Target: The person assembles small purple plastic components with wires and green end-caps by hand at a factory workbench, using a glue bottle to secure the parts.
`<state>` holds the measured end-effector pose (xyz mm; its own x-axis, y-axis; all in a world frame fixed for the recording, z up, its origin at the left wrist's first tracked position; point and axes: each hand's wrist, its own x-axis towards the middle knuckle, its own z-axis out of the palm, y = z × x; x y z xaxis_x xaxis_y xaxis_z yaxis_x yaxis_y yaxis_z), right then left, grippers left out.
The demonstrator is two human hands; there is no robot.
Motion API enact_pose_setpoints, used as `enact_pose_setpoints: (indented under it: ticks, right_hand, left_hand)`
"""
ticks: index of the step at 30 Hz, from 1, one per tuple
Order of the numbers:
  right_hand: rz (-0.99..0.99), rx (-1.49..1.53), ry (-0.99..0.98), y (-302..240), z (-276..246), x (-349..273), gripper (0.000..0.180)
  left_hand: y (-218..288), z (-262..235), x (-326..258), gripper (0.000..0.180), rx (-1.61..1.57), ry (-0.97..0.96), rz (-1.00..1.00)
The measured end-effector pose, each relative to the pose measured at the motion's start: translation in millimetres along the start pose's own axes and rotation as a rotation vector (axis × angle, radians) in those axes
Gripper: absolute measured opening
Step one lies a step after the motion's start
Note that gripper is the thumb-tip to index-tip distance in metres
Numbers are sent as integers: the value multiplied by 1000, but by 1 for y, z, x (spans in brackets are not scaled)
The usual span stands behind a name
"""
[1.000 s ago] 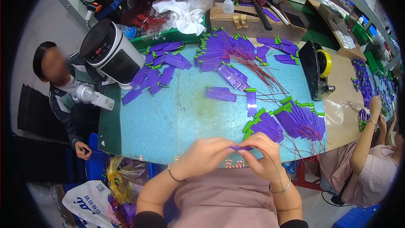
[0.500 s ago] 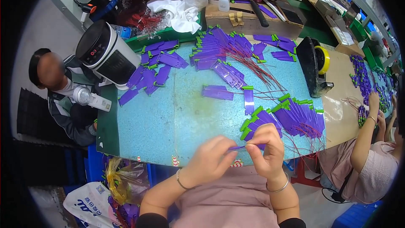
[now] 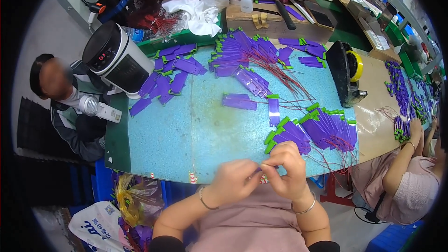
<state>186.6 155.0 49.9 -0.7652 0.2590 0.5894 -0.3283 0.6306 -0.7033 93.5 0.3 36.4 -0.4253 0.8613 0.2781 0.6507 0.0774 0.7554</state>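
Note:
Over the near edge of the table, both my hands meet with their fingertips almost touching. My left hand (image 3: 233, 178) is closed on a purple plastic piece, of which only a sliver shows; the rest is hidden by the fingers. Thumb and forefinger of my right hand (image 3: 287, 172) pinch together at that piece's end, and what lies between them is too small to make out. Just beyond the right hand lies a fan of purple pieces with green ends (image 3: 326, 128), thin red wires (image 3: 338, 158) trailing from it. A single purple piece (image 3: 274, 111) rests upright in view behind it.
More purple pieces lie in a wired stack (image 3: 238, 49) and a loose pile (image 3: 163, 86). A tape dispenser (image 3: 343, 74) stands at right, a heater (image 3: 116, 60) at left. A wooden box (image 3: 280, 25) carries a hammer and a bottle. People sit at both sides.
My hands have come a little nearer to me and closer together. Less of the purple piece shows between them. At right, the other person's hand has moved down toward the near pile.

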Motion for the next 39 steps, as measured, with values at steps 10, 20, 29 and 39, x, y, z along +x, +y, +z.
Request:
enact_pose_setpoints:
  ticks: [10,20,29,39]
  right_hand:
    - [147,-151,-244,0,-10,-13,15]
    - [434,364,247,-10,18,-32,9]
    - [305,-48,48,-21,-12,-14,14]
    - [273,74,-106,7,10,-23,15]
  left_hand:
    - [-2,-5,-1,19,-94,-66,-48]
    - [-12,12,-2,20,-590,92,-138]
    - [-21,-12,6,9,-126,-108,144]
    - [-24,-5,-2,13,-278,-278,-153]
